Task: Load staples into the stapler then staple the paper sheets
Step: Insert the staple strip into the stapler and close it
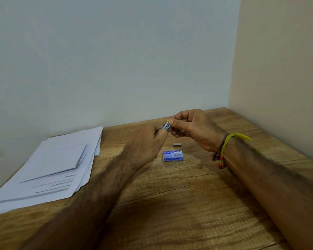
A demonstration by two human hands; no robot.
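Note:
A small metal stapler [166, 127] with a yellow tip is held up above the wooden table [188, 195], between both hands. My left hand [145, 141] grips its near end and hides most of its body. My right hand [193, 129] pinches its far end at the yellow tip with thumb and forefinger. Below the hands, a blue staple box [173, 156] lies flat on the table. A loose grey strip of staples [177, 144] lies just behind the box. A loose stack of white printed paper sheets [58, 165] lies at the left.
Walls close the table in at the back and at the right, forming a corner. The paper stack overhangs the table's left edge. Thread bands, one yellow, are tied around my right wrist [222, 150].

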